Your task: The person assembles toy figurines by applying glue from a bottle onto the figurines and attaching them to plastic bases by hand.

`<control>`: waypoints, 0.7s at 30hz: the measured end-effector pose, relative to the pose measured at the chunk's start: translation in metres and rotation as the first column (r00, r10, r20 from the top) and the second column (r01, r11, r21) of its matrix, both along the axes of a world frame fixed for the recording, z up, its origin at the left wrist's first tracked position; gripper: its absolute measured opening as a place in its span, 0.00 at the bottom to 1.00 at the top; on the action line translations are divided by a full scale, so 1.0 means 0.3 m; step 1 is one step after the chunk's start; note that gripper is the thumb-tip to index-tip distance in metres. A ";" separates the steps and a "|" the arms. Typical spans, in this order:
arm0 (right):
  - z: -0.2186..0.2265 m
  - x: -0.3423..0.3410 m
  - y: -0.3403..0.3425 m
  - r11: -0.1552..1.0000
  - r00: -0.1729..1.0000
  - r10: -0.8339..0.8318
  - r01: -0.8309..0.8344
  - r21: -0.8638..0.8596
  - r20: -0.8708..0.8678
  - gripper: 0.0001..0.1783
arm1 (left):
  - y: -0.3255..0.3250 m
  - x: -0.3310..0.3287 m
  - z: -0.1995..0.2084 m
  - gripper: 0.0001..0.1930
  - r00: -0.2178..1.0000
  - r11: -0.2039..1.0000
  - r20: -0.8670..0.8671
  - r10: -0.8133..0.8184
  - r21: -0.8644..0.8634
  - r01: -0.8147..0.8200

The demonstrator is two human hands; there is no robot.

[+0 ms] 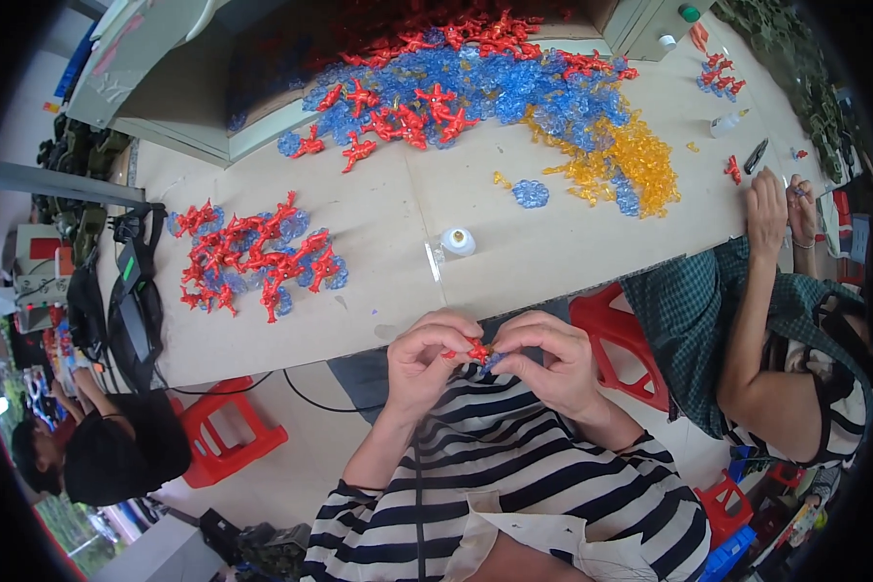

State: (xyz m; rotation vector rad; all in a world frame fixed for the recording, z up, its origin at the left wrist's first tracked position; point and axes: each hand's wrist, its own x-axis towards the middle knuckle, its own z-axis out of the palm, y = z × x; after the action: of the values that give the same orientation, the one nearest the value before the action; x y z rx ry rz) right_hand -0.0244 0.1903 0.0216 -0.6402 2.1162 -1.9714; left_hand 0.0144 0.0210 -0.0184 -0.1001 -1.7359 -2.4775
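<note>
Pinched in the left hand (425, 361) was a red figure (477, 351); the right hand (553, 361) gripped a blue piece (495, 363) against it, a white bottle (459, 242) standing toward twelve o'clock.

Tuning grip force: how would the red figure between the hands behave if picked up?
The red figure is probably slick, given its shine. It's likely light, being small beside the left hand. Similar red figures on the table have jutting limbs, so rolling seems unlikely.
</note>
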 end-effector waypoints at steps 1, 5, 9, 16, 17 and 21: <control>0.009 0.005 -0.006 0.999 0.999 -0.038 0.038 0.001 0.029 0.11 | 0.006 -0.006 -0.001 0.06 1.000 0.993 -0.016 0.001 0.115 0.001; 0.000 0.018 -0.019 1.000 0.999 -0.025 0.025 -0.019 0.045 0.13 | 0.014 -0.016 -0.015 0.08 0.998 0.969 -0.056 0.020 0.248 -0.006; -0.004 0.012 -0.021 0.997 0.974 -0.064 0.072 0.029 -0.219 0.13 | 0.008 -0.022 -0.053 0.09 0.991 0.984 -0.125 0.056 0.177 -0.033; -0.024 0.017 -0.022 0.995 0.899 -0.090 0.097 -0.006 -0.428 0.15 | 0.001 -0.025 -0.056 0.07 0.991 0.989 -0.127 0.037 0.145 -0.018; -0.024 0.018 -0.022 0.996 0.891 -0.085 0.092 -0.005 -0.447 0.16 | -0.001 -0.025 -0.055 0.07 0.992 0.990 -0.122 0.024 0.141 -0.006; -0.024 0.017 -0.018 0.998 0.881 -0.060 0.063 -0.009 -0.469 0.17 | -0.010 -0.028 -0.049 0.06 0.994 0.985 -0.106 -0.020 0.167 0.038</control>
State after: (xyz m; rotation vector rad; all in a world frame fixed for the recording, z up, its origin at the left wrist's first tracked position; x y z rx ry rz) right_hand -0.0194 0.1848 0.0145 -1.1661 2.4298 -1.9945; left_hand 0.0059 0.0181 -0.0331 -0.2364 -1.4892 -2.5774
